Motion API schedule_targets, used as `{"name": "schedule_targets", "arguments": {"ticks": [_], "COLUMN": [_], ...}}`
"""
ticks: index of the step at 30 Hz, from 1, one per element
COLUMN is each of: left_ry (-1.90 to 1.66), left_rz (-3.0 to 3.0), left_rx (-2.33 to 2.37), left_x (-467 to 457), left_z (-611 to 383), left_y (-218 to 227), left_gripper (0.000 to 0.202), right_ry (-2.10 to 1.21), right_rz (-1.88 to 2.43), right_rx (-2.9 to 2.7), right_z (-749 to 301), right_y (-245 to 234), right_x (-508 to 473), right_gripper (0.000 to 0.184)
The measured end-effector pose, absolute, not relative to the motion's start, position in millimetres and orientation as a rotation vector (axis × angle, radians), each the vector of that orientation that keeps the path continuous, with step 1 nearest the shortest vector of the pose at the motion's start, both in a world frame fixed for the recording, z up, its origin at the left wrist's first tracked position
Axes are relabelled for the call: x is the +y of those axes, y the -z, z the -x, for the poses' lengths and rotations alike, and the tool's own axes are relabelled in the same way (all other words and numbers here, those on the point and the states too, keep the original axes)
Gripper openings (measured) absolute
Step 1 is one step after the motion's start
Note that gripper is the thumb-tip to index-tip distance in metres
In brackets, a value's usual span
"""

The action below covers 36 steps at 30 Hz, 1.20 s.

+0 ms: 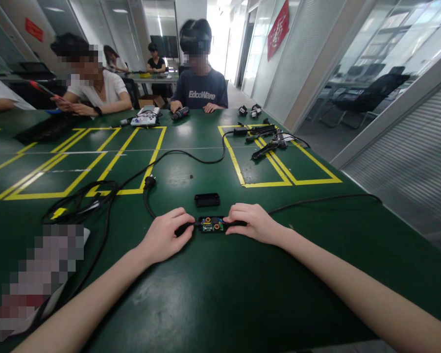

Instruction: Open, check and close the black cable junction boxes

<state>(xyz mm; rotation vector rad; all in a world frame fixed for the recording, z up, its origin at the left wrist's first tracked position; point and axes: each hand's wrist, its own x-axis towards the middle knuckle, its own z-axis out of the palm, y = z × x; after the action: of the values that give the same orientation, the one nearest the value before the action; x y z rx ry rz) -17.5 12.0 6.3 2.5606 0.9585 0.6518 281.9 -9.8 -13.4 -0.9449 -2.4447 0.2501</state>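
Observation:
On the green table in front of me lies an opened black casing with a small circuit board (213, 224) in it, bearing copper coils and coloured wires. My left hand (169, 234) is closed around the black cable (185, 227) at the casing's left end. At the right end, my right hand (250, 223) pinches the other black cable (237, 223) close to the casing. Just beyond the board sits a separate black cover (207, 199), its hollow side up. A black power plug (150, 182) stands near the left cable.
A coiled black cable (81, 201) lies to the left, beside a blurred flat item (40, 274). Black cables and parts (266, 142) fill the yellow-taped area at right. Across the table (220, 314) sit people, one with a hand at a dark power tool (180, 113).

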Motion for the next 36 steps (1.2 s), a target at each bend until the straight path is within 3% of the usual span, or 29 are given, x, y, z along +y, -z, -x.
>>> {"name": "schedule_targets", "arguments": {"ticks": [22,25,28,31,33,36], "left_ry": [-0.651,-0.654,-0.619,-0.540,-0.505,-0.493], "left_rz": [-2.725,-2.714,-2.726,-2.768,-2.778,-2.772], "left_rx": [1.095,1.141,1.135,1.129,1.124,1.071], "left_x": [24.1,23.1,22.2,22.0,22.3,22.9], "left_z": [16.7,15.6,14.0,12.5,11.9,11.4], "left_y": [6.0,9.0,12.6,16.1,17.2,16.1], "left_gripper": [0.024,0.027,0.048,0.063,0.065,0.062], "right_ry": [-0.238,-0.214,-0.200,-0.150,-0.107,-0.098], "right_rz": [1.020,1.032,1.074,1.208,1.280,1.293], "right_rx": [-2.385,-2.369,-2.295,-2.253,-2.295,-2.341], "right_z": [-276.1,-275.4,-273.9,-271.3,-269.6,-268.1], "right_y": [13.8,11.6,9.0,10.2,12.9,16.1], "right_x": [-0.2,-2.4,-4.9,-5.1,-4.2,-2.9], "right_gripper": [0.017,0.019,0.023,0.039,0.048,0.043]}}
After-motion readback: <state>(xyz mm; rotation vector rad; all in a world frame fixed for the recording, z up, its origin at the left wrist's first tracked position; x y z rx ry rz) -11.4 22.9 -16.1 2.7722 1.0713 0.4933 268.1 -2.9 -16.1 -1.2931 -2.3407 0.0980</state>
